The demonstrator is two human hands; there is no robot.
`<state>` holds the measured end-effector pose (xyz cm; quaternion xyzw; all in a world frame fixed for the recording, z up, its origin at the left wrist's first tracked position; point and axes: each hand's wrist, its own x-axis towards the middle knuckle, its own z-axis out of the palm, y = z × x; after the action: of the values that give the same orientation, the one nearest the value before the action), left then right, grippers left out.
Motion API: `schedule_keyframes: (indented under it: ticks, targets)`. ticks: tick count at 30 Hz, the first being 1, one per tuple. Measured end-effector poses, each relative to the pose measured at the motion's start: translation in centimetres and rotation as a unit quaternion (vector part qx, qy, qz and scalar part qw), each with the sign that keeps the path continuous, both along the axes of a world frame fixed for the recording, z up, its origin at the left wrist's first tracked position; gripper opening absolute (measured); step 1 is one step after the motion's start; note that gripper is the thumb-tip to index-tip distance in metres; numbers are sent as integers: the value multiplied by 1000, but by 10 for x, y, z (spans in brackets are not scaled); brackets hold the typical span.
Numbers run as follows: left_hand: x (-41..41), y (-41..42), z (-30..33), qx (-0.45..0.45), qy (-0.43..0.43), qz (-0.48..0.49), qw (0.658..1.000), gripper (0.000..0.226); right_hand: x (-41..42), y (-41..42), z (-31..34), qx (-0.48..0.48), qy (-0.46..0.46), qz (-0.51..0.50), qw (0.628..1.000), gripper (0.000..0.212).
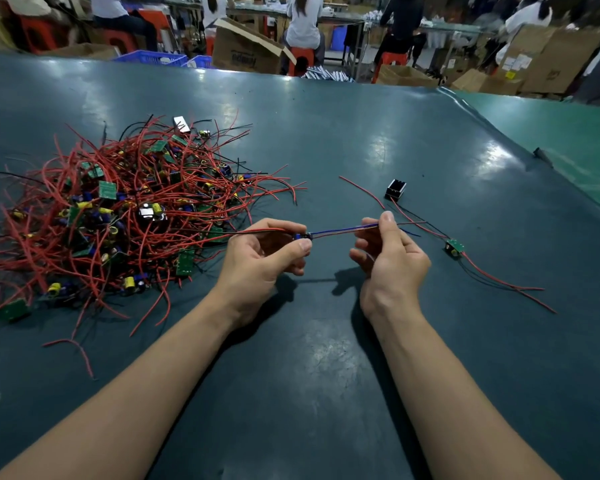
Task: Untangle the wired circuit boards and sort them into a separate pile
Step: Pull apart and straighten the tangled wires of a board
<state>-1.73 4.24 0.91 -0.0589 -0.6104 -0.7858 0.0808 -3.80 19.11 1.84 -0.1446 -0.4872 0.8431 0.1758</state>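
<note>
Both hands hold one board's wires above the table (326,140).
Left hand (262,258) pinches the board (303,236); right hand (388,251) pinches its wires (343,230).

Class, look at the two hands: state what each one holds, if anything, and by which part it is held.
The left hand pinches a small circuit board by its body. The right hand pinches that board's blue and red wires partway along their length.

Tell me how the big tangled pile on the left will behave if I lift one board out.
Probably drags neighbours: the tangled pile's red wires interlock. The wires look floppy, curving loosely. Boards seem light, dangling from thin leads.
</note>
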Motion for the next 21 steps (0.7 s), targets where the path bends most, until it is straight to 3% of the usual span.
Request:
schedule_keyframes:
  ticks: [5, 8, 10, 13, 15, 21]
  targets:
    - [1, -2, -1, -11, -5, -5, 1000, 14, 0, 3, 2, -55, -42, 31, 997, 40]
    - [0, -3, -1, 45, -20, 11, 999, 15, 2, 5, 3, -52, -27, 65, 996, 35]
    - [-1, -3, -1, 66, -20, 16, 997, 23, 8, 2, 3, -34, -34, 140, 989, 35]
    - [0, -2, -3, 14, 4, -2, 1000, 25, 16, -7, 0, 36, -44, 251, 966, 26]
    - [0, -2, -4, -9, 4, -10, 1000, 24, 16, -8, 0, 52, -41, 238, 969, 13]
    - [1, -2, -4, -4, -19, -37, 999, 29, 14, -5, -1, 73, -25, 219, 973, 14]
